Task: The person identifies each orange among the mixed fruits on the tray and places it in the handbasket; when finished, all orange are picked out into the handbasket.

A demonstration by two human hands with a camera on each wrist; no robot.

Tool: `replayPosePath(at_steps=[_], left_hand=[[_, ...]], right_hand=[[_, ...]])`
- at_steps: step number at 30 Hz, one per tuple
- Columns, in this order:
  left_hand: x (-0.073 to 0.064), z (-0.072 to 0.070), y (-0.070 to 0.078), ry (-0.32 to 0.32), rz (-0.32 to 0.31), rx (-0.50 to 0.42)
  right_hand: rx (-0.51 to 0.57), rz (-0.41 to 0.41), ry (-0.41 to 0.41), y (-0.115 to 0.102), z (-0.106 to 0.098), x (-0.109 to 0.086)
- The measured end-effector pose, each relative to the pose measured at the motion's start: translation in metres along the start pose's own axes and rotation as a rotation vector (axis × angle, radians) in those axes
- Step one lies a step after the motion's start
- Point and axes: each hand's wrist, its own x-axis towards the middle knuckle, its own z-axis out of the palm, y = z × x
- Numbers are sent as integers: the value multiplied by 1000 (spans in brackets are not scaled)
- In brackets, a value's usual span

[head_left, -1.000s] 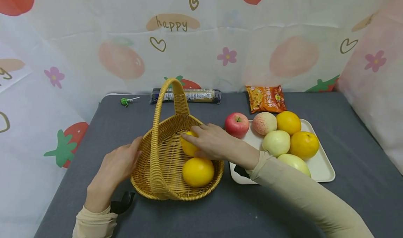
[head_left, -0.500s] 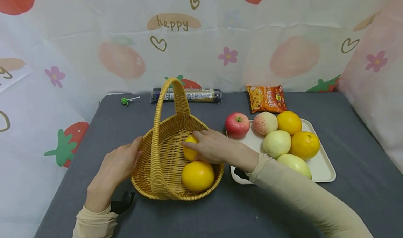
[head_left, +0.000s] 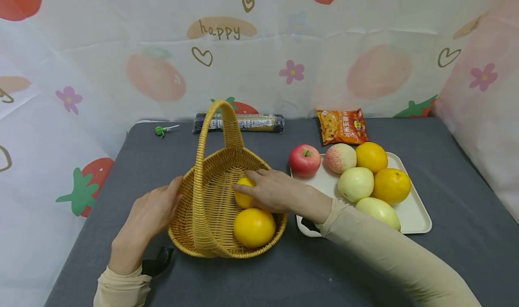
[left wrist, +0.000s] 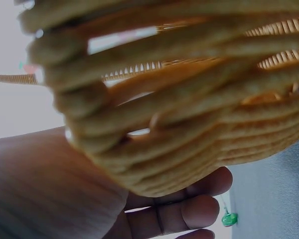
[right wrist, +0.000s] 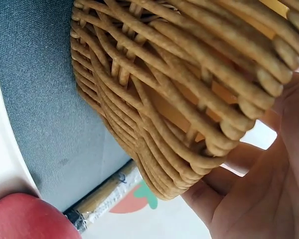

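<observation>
In the head view, my left hand holds the left rim of a yellow wicker basket with a tall arched handle. In the left wrist view, fingers extend past the wicker and the thumb is hidden. My right hand reaches over the right rim and grips an orange inside the basket, partly covering it. Another orange lies beside it, nearer to me. The right wrist view shows the right hand behind the woven rim, its fingertips hidden.
On the right, a white tray bears a peach, several oranges and pale green fruits, with an apple at its left corner. Behind stand an orange snack packet, a long dark wrapped package and a green lollipop.
Over the last second my right hand and the gripped orange have shifted slightly toward me; the nearer orange has moved a little the same way. My left hand stays put.
</observation>
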Motion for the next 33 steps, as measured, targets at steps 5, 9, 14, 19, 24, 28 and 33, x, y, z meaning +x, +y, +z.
replayPosePath(at_steps=[5,9,14,19,24,28,33], left_hand=[[-1,0,0,-1,-4,-2],[-1,0,-1,14,3,-2],[-1,0,-1,35,15,2],[-1,0,-2,31,17,2],[-1,1,-2,26,15,0],[-1,1,-2,26,13,-5],[0,1,-2,25,11,-7]], right_hand=[[7,-1,8,0,1,0],[-4,-2,19,0,1,0],[-9,-6,34,1,1,0],[-4,-9,43,1,1,-1],[-8,-13,73,2,0,-5],[-26,-17,134,4,-2,-11],[-35,-27,255,11,-4,-26]])
